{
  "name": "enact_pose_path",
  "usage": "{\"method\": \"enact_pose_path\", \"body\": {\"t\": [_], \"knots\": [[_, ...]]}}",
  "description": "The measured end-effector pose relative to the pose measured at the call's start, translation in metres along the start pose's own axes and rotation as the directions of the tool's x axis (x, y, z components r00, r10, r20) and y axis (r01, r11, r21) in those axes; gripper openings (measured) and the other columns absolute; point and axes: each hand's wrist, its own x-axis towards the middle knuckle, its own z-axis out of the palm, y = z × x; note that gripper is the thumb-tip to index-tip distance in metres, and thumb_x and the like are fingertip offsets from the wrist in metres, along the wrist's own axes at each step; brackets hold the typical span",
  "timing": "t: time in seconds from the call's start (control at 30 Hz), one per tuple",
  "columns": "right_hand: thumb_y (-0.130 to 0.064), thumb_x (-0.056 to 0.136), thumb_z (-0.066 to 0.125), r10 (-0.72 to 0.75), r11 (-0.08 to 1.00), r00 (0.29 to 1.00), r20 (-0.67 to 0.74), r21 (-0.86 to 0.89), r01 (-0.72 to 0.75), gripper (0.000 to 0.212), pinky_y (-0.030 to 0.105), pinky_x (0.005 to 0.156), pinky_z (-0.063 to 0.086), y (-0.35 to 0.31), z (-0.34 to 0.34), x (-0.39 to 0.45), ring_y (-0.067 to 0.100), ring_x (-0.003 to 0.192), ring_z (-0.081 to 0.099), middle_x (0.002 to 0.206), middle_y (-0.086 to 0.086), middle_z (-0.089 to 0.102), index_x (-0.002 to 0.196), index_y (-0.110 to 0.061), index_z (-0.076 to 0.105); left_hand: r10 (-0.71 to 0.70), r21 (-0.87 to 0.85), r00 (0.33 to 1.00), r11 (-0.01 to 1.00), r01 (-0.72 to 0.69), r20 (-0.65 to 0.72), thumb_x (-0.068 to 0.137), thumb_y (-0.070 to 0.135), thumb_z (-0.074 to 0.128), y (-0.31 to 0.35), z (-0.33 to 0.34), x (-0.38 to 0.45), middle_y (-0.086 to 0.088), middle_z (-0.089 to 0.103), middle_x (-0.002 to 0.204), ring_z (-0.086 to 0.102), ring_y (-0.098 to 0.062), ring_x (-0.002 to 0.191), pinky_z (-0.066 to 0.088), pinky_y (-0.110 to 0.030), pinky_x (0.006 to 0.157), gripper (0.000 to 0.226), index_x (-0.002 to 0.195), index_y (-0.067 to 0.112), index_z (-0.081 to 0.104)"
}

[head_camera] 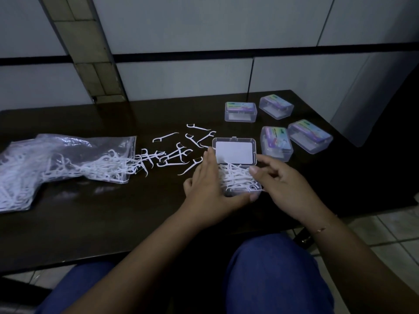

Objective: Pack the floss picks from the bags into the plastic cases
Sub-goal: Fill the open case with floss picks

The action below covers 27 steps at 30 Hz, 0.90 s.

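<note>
A clear plastic case (235, 152) stands open on the dark table (113, 211), its lid tilted up and showing a white insert. White floss picks (235, 177) fill its lower half in a loose heap. My left hand (208, 184) grips the case from the left, with the thumb along its near edge and a fingertip at the lid's left side. My right hand (283, 184) hovers at the case's right side with its fingers loosely bent and its thumb tip resting on the picks. More loose floss picks (179, 152) lie scattered left of the case. They spill from a clear bag (68, 159).
Several closed clear cases with coloured labels (276, 143) sit in a cluster at the back right of the table. The bag covers the table's left part. A tiled wall stands behind the table, and my knees in blue trousers are below its near edge.
</note>
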Motion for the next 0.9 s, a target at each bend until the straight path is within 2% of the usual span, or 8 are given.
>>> {"method": "enact_pose_path", "body": {"t": [0.17,0.27,0.37,0.4,0.5,0.57,0.77,0.9], "knots": [[-0.036,0.085,0.065,-0.137,0.966,0.989,-0.054,-0.23,0.121,0.036,0.018,0.081,0.041,-0.004,0.001,0.001,0.004,0.088,0.049,0.114,-0.005,0.048,0.12,-0.028,0.062,0.082,0.009,0.996,0.997,-0.082,0.026,0.054,0.075,0.063,-0.012,-0.019,-0.002,0.013,0.0,0.159,0.004,-0.01,0.144,0.006,-0.037,0.113,0.117,0.144,0.045,-0.006],[-0.036,0.087,0.064,-0.185,0.933,0.983,-0.005,-0.314,0.174,0.038,0.021,0.089,0.036,-0.014,-0.003,0.009,0.01,0.104,0.047,0.111,-0.006,0.046,0.123,-0.025,0.061,0.106,0.013,0.991,0.994,-0.107,0.084,0.054,0.076,0.065,-0.017,-0.034,0.006,0.015,0.014,0.154,0.009,-0.007,0.14,0.007,-0.034,0.112,0.116,0.147,0.045,0.003],[-0.046,0.085,0.061,-0.149,0.88,0.974,0.17,-0.426,0.209,0.052,0.029,0.102,0.032,-0.023,-0.009,0.019,0.01,0.12,0.036,0.12,-0.008,0.041,0.133,-0.03,0.052,0.147,0.091,0.97,0.982,-0.167,0.195,0.071,0.064,0.065,-0.01,-0.042,0.015,0.028,0.016,0.143,0.002,0.007,0.131,0.002,-0.042,0.115,0.102,0.147,0.044,0.0],[-0.051,0.083,0.06,-0.113,0.853,0.965,0.236,-0.476,0.216,0.058,0.032,0.105,0.03,-0.026,-0.01,0.021,0.01,0.123,0.032,0.124,-0.008,0.039,0.136,-0.032,0.047,0.129,0.127,0.965,0.979,-0.161,0.229,0.075,0.061,0.063,-0.008,-0.044,0.019,0.026,0.016,0.143,0.0,0.006,0.131,0.001,-0.041,0.114,0.099,0.147,0.044,-0.003],[-0.058,0.081,0.058,-0.05,0.796,0.947,0.318,-0.56,0.231,0.065,0.032,0.104,0.028,-0.028,-0.011,0.025,0.009,0.122,0.027,0.127,-0.008,0.036,0.139,-0.034,0.043,0.099,0.235,0.955,0.957,-0.168,0.28,0.073,0.072,0.056,-0.012,-0.043,0.031,0.01,0.014,0.154,0.001,-0.018,0.142,0.005,-0.039,0.111,0.101,0.147,0.044,-0.007],[-0.054,0.081,0.061,-0.059,0.802,0.948,0.313,-0.55,0.232,0.06,0.033,0.105,0.029,-0.026,-0.01,0.025,0.009,0.121,0.028,0.124,-0.009,0.037,0.136,-0.035,0.045,0.143,0.246,0.948,0.945,-0.216,0.284,0.071,0.076,0.054,-0.016,-0.041,0.034,0.014,0.026,0.151,0.003,-0.012,0.142,0.002,-0.034,0.108,0.105,0.148,0.039,-0.007],[-0.037,0.083,0.068,-0.185,0.861,0.958,0.22,-0.433,0.266,0.038,0.031,0.102,0.035,-0.012,-0.005,0.021,0.007,0.116,0.037,0.112,-0.012,0.043,0.12,-0.032,0.059,0.243,0.121,0.96,0.958,-0.26,0.136,0.07,0.057,0.07,-0.015,-0.037,0.028,0.014,0.044,0.135,0.019,0.003,0.128,0.01,-0.026,0.105,0.1,0.149,0.033,0.013],[-0.036,0.083,0.068,-0.226,0.875,0.961,0.162,-0.4,0.273,0.045,0.023,0.096,0.029,-0.005,-0.002,0.016,0.006,0.117,0.035,0.114,-0.014,0.042,0.126,-0.03,0.056,0.271,0.091,0.962,0.958,-0.271,0.009,0.067,0.055,0.073,-0.019,-0.029,0.022,0.015,0.051,0.122,0.029,0.004,0.114,0.026,-0.031,0.106,0.094,0.146,0.03,0.028]]}}
